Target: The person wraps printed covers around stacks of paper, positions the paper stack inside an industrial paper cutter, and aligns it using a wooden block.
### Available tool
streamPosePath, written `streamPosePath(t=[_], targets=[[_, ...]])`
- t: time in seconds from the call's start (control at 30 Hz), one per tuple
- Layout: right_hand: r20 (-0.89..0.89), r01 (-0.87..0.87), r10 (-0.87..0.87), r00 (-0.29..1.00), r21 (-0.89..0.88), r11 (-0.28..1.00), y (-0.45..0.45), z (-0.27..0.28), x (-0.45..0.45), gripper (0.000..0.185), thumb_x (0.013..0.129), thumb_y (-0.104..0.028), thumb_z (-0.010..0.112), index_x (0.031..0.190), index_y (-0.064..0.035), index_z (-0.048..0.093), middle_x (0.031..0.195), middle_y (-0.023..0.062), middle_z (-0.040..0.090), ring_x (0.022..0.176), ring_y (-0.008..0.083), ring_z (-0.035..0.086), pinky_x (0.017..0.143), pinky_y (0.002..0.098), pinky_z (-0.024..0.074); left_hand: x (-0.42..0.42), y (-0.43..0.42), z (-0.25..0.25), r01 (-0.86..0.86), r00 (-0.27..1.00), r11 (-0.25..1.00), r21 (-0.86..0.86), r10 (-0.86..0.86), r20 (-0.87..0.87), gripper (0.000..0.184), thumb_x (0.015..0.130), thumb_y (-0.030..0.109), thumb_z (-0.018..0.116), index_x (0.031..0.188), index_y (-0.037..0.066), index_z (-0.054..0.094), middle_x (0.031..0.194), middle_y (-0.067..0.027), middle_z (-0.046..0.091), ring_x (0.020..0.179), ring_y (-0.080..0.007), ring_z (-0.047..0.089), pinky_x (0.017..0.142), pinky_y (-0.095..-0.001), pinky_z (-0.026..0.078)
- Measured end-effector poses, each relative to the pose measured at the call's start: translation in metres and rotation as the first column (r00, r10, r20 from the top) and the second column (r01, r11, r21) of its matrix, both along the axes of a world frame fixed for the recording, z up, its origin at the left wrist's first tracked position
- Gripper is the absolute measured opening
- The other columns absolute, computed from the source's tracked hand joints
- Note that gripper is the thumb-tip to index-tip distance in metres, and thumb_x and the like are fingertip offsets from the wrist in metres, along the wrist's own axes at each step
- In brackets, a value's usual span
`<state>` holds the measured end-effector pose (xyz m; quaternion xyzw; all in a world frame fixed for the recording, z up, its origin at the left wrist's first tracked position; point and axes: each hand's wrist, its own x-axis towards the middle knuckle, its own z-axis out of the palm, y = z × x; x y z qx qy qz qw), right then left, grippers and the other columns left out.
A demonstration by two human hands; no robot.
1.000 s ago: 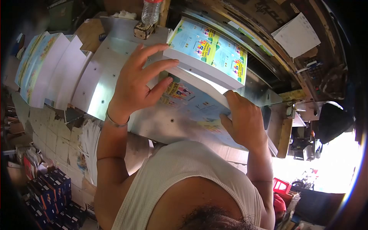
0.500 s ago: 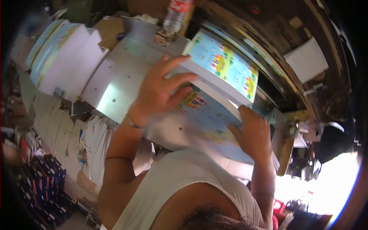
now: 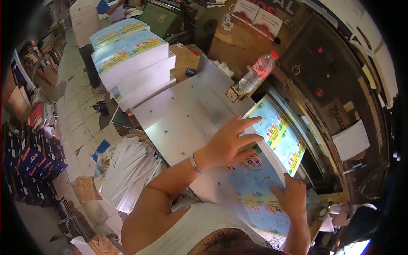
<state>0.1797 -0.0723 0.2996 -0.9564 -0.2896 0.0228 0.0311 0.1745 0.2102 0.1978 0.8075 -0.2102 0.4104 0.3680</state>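
My left hand [image 3: 227, 144] has its fingers spread at the upper left edge of a tilted stack of printed sheets [image 3: 259, 199]. My right hand [image 3: 292, 196] grips that stack's right edge, thumb on the printed face and fingers over the edge. Light blue sheets with yellow and red pictures make up the stack, which leans toward my body above the metal table [image 3: 170, 123]. Just behind it lies another printed stack [image 3: 278, 131], flat beside the machine. The undersides of my right fingers are hidden.
Tall stacks of printed sheets [image 3: 136, 63] stand at the table's far left. A plastic bottle [image 3: 257, 74] with a red cap leans near a small block. Paper strips [image 3: 129, 174] lie below the table, dark boxes [image 3: 36, 157] at the left. A person [image 3: 85, 25] stands in the back.
The view has swung left and up, so the table and hands appear lower and farther right, and a person has come into view. My hands keep much the same places on the tilted stack.
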Motion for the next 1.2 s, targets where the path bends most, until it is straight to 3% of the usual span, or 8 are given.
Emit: streamPosePath(t=[0.13,0.33,0.53,0.73,0.83,1.03,1.13,1.2], targets=[[0.015,-0.045,0.045,0.999,0.064,0.997,-0.007,-0.003,0.004,0.035,0.072,-0.024,0.085,0.082,-0.0003,0.062,0.07,0.0232,0.064,0.069,0.0442,0.066,0.065,0.0488,0.051,-0.023,-0.009,-0.025,0.05,0.998,0.96,-0.277,-0.056,-0.011,0.055,0.083,0.024,0.081,0.133,0.009,0.062,0.152,-0.0221,0.041,0.137,-0.0404,0.046,0.114,-0.0549,0.035],[-0.019,0.015,-0.013,1.0,0.107,0.994,-0.018,0.002,0.001,0.036,0.068,-0.024,0.088,0.078,0.0007,0.063,0.064,0.0219,0.061,0.064,0.0408,0.066,0.062,0.0463,0.0504,-0.062,-0.03,-0.139,-0.21,0.916,0.806,-0.553,-0.036,-0.4,0.101,0.085,0.025,0.083,0.161,0.009,0.017,0.163,-0.0233,0.018,0.146,-0.0371,0.034,0.116,-0.053,0.035],[-0.025,0.101,-0.099,0.995,0.353,0.93,-0.023,0.037,-0.026,0.031,0.068,-0.014,0.087,0.088,0.0029,0.07,0.07,0.0199,0.068,0.063,0.031,0.069,0.064,0.0373,0.0525,-0.073,-0.063,-0.184,-0.353,0.629,0.399,-0.846,-0.569,-0.531,0.126,0.085,0.038,0.083,0.16,0.007,-0.013,0.165,-0.0283,0.008,0.152,-0.0411,0.022,0.118,-0.0483,0.034],[-0.289,0.292,-0.092,0.953,0.79,0.539,-0.051,0.043,-0.044,0.046,0.064,-0.002,0.081,0.107,0.0072,0.07,0.096,0.0088,0.074,0.085,0.0173,0.068,0.081,0.0313,0.0541,-0.029,-0.076,-0.17,0.21,0.576,0.295,-0.932,-0.807,-0.125,0.083,0.099,0.03,0.069,0.158,0.001,0.018,0.16,-0.02,0.032,0.144,-0.0295,0.04,0.112,-0.0395,0.042],[-0.157,0.232,-0.198,0.968,0.862,0.451,-0.075,0.014,-0.042,0.046,0.067,-0.005,0.082,0.11,0.0063,0.068,0.099,0.0082,0.073,0.088,0.0166,0.067,0.081,0.0304,0.0534,-0.02,-0.081,-0.142,0.197,0.55,0.023,-0.98,-0.83,0.091,0.051,0.105,0.021,0.059,0.147,-0.001,0.04,0.143,-0.0122,0.054,0.13,-0.0183,0.052,0.104,-0.0326,0.046],[-0.064,0.138,-0.242,0.968,0.943,0.303,-0.112,-0.054,-0.028,0.05,0.073,-0.01,0.086,0.114,0.0087,0.065,0.105,0.0126,0.071,0.096,0.0205,0.066,0.089,0.0347,0.0524,-0.007,-0.074,-0.095,0.209,0.74,0.289,-0.934,-0.671,-0.041,0.035,0.105,0.014,0.057,0.135,-0.003,0.05,0.118,-0.0082,0.065,0.103,-0.0105,0.061,0.091,-0.0291,0.051],[-0.031,0.122,-0.364,0.931,0.965,0.232,-0.115,-0.091,-0.029,0.054,0.078,-0.017,0.086,0.119,0.0087,0.062,0.109,0.0134,0.069,0.098,0.0226,0.065,0.089,0.036,0.0522,-0.011,-0.059,-0.059,0.101,0.803,0.587,-0.804,-0.525,-0.283,0.032,0.104,0.016,0.058,0.13,-0.003,0.054,0.107,-0.0081,0.068,0.095,-0.0114,0.063,0.084,-0.0295,0.053],[-0.046,0.138,-0.422,0.905,0.972,0.189,-0.109,-0.109,-0.031,0.053,0.081,-0.017,0.084,0.121,0.009,0.06,0.111,0.014,0.068,0.099,0.0235,0.064,0.089,0.0372,0.0519,-0.004,-0.059,-0.063,0.126,0.819,0.576,-0.808,-0.52,-0.243,0.032,0.103,0.017,0.06,0.127,-0.003,0.056,0.103,-0.0079,0.068,0.093,-0.0117,0.063,0.082,-0.0294,0.053]])
